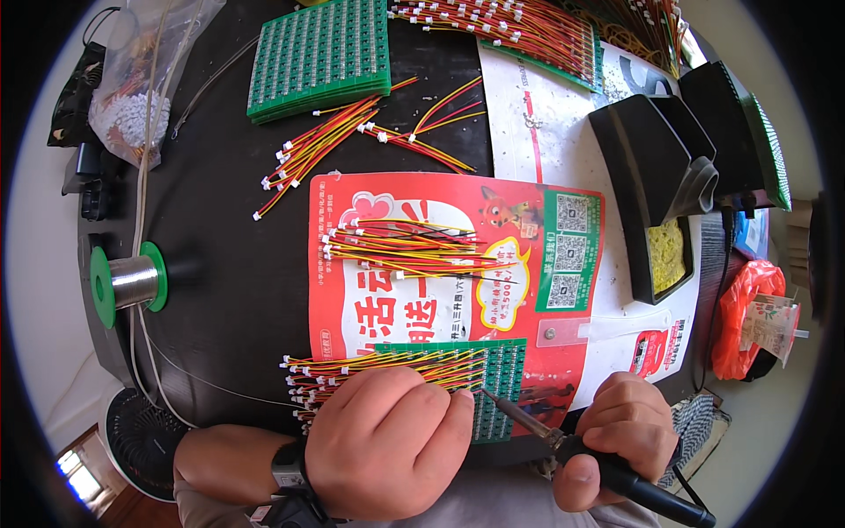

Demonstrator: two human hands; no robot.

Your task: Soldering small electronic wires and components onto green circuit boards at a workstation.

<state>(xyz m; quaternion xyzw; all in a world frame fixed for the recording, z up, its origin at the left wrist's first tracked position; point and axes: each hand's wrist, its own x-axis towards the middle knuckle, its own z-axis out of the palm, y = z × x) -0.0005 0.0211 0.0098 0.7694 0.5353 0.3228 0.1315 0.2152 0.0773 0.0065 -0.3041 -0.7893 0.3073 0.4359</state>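
Note:
A green circuit board lies near me, with rows of red, yellow and black wire leads across it; their white plugs stick out past its left edge. Over the lower left of the board, my left hand is closed, fingertips pressed together at the board; whatever they pinch is hidden. My right hand grips a soldering iron by its black handle. The iron's metal tip reaches the board right beside my left fingertips. From a green spool of solder wire, a thin strand runs towards my left hand.
Loose wire leads lie on a red printed sheet. Behind are more leads, a stack of green boards and a wired board. A black soldering stand with yellow sponge and a red plastic bag stand right.

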